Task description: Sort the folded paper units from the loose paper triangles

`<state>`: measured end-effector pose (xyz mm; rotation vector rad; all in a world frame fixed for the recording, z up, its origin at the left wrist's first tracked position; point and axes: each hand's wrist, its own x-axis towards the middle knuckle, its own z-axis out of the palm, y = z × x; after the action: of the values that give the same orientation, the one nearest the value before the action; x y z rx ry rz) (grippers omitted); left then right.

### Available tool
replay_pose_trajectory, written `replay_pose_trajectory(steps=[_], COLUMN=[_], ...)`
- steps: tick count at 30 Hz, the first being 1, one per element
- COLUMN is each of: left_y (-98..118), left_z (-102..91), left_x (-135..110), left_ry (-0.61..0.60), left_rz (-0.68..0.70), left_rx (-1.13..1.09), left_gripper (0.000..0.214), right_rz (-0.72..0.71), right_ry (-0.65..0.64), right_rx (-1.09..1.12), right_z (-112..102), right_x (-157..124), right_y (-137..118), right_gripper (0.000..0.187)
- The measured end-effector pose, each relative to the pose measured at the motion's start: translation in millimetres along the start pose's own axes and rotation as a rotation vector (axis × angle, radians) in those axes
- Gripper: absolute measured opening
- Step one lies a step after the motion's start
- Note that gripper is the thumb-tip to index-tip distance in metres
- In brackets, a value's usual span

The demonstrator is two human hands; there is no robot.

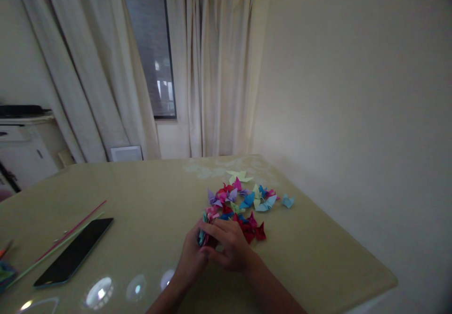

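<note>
My left hand [191,252] is closed around a small bundle of folded coloured paper [202,235], with teal and pink edges showing. My right hand [231,243] closes over the same bundle from the right, its fingers bent across the top. How the paper is folded inside the grip is hidden. Right behind my hands lies a loose heap of folded origami pieces [249,200] in purple, pink, blue, green and red. Dark red pieces [260,231] lie just beyond my right hand, and a light blue one [287,201] sits apart at the right.
A black phone [75,252] lies at the left of the glossy table [141,191]. Beside it are a thin pink stick [79,223] and a pale green one [52,253]. Colourful paper [6,274] shows at the left edge. A wall [353,116] borders the table's right side.
</note>
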<state>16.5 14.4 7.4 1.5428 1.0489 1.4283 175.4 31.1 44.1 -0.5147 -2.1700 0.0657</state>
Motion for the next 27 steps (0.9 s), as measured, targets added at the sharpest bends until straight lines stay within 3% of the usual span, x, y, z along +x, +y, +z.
replay_pose_trajectory(steps=[3, 9, 13, 18, 22, 25, 27], left_y=[-3.6, 1.8, -2.0, -12.1, -11.9, -9.9, -7.6], left_z=[-0.7, -1.7, 1.1, 7.8, 8.2, 6.8, 5.7], left_x=[1.4, 0.5, 0.8, 2.9, 2.3, 2.6, 5.2], left_ry=[0.045, 0.08, 0.045, -0.017, 0.013, -0.023, -0.031], left_rz=[0.007, -0.06, -0.072, -0.121, -0.167, -0.281, -0.319], left_rx=[-0.004, 0.046, 0.061, 0.165, 0.082, -0.019, -0.053], left_gripper=[0.04, 0.025, 0.025, 0.03, 0.045, 0.062, 0.07], right_rz=[0.009, 0.053, 0.112, 0.352, 0.543, 0.67, 0.708], right_ry=[0.036, 0.112, 0.119, 0.226, 0.331, 0.395, 0.375], right_rx=[0.028, 0.042, 0.057, 0.153, 0.315, 0.454, 0.489], right_z=[-0.6, 3.6, 9.0, 12.4, 9.5, 8.7, 10.0], right_x=[1.1, -0.4, -0.9, 1.1, 5.1, 7.7, 8.4], right_y=[-1.3, 1.7, 5.8, 8.8, 11.7, 16.1, 19.3], right_gripper=[0.052, 0.034, 0.026, 0.021, 0.018, 0.041, 0.044])
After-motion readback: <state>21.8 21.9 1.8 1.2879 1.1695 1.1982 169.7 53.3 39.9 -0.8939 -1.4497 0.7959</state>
